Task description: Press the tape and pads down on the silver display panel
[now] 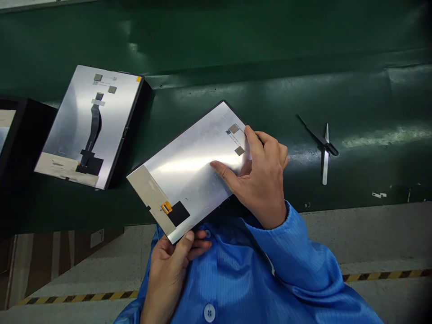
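Observation:
I hold a flat display panel (189,166) with its shiny metal back facing up, tilted over the near edge of the green belt (236,54). My left hand (170,265) pinches the panel's near corner, close to a small orange connector and a black patch. My right hand (261,173) grips the panel's right edge, thumb pressed flat on the metal back and fingers curled round beside two grey pads and a small printed label. Both wrists wear blue sleeves.
A second panel (89,123) lies back up on the belt at left, with a black flex cable along its middle. Another dark tray or panel (13,130) shows at the far left edge. Metal tweezers (325,155) and a black pointed tool (319,137) lie on the belt at right. Below is a floor with yellow-black tape.

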`<action>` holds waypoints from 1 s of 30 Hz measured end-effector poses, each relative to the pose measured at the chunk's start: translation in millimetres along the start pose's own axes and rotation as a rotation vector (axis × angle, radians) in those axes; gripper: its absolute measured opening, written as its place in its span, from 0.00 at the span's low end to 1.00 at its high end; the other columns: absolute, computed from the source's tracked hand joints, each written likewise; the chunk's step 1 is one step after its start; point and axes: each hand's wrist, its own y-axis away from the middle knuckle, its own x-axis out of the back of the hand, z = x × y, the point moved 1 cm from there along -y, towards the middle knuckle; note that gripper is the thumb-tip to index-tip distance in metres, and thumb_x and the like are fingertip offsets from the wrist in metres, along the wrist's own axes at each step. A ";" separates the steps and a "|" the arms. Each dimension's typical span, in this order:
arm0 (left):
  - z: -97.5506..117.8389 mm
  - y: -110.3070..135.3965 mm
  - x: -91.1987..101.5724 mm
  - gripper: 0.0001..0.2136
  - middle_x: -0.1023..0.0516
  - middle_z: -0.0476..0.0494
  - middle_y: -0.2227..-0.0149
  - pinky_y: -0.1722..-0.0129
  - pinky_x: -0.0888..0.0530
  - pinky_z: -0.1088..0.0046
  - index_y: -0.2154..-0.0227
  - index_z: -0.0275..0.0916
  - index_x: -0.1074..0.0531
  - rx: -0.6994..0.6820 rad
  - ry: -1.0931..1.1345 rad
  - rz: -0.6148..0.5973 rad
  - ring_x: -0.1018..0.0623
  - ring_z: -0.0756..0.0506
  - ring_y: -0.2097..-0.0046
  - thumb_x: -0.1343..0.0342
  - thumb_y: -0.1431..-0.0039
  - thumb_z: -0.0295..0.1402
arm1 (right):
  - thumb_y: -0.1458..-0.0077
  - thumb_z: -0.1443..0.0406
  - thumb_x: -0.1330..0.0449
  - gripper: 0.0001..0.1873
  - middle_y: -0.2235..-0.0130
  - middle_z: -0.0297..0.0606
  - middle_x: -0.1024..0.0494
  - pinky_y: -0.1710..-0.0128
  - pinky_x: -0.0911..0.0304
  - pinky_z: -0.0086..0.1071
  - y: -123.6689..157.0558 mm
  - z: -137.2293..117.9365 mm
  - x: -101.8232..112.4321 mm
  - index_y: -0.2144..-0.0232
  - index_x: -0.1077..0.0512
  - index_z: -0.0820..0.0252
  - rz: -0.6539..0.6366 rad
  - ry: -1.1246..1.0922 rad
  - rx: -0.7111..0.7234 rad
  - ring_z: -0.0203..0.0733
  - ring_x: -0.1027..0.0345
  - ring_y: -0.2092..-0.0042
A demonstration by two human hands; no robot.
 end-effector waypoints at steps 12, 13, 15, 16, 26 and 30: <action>-0.2 -1.7 6.4 0.26 0.15 0.36 0.65 0.58 0.15 0.58 0.61 0.34 0.24 -0.012 -0.018 -0.030 0.16 0.42 0.68 0.23 0.57 0.47 | 0.46 0.37 0.36 0.50 0.40 0.51 0.30 0.40 0.39 0.51 0.2 0.2 -0.3 0.33 0.35 0.63 0.010 0.012 0.006 0.58 0.38 0.40; -1.0 -2.1 6.2 0.26 0.15 0.37 0.67 0.58 0.15 0.58 0.63 0.35 0.24 -0.017 -0.022 -0.021 0.17 0.43 0.69 0.23 0.58 0.47 | 0.46 0.37 0.36 0.50 0.40 0.51 0.30 0.40 0.39 0.51 0.2 0.0 -0.2 0.33 0.35 0.63 0.012 0.014 0.005 0.58 0.38 0.40; -1.9 -2.0 5.6 0.26 0.16 0.39 0.69 0.58 0.15 0.57 0.65 0.35 0.24 -0.016 -0.026 0.010 0.17 0.43 0.69 0.22 0.60 0.48 | 0.46 0.37 0.36 0.50 0.40 0.52 0.30 0.40 0.39 0.52 0.1 -0.2 -0.2 0.33 0.35 0.64 0.012 0.017 0.004 0.58 0.38 0.40; -2.1 -1.5 5.3 0.27 0.16 0.40 0.70 0.58 0.15 0.57 0.65 0.35 0.24 -0.009 -0.025 0.023 0.17 0.43 0.69 0.22 0.61 0.48 | 0.46 0.36 0.36 0.51 0.40 0.52 0.30 0.40 0.39 0.52 0.1 -0.3 -0.3 0.33 0.35 0.64 0.011 0.019 0.004 0.58 0.38 0.40; -1.9 -2.6 2.9 0.28 0.16 0.39 0.69 0.60 0.15 0.61 0.63 0.34 0.24 0.005 -0.023 0.012 0.15 0.40 0.67 0.22 0.60 0.48 | 0.45 0.36 0.37 0.49 0.40 0.51 0.30 0.41 0.39 0.52 0.3 1.4 -1.6 0.33 0.35 0.62 0.018 0.017 0.005 0.58 0.38 0.40; -0.1 -1.0 3.0 0.27 0.15 0.36 0.65 0.61 0.15 0.61 0.62 0.34 0.24 -0.011 -0.010 -0.021 0.16 0.42 0.68 0.22 0.59 0.47 | 0.45 0.37 0.37 0.48 0.40 0.51 0.30 0.41 0.39 0.52 0.3 1.5 -1.7 0.34 0.35 0.60 0.023 0.007 0.008 0.58 0.38 0.40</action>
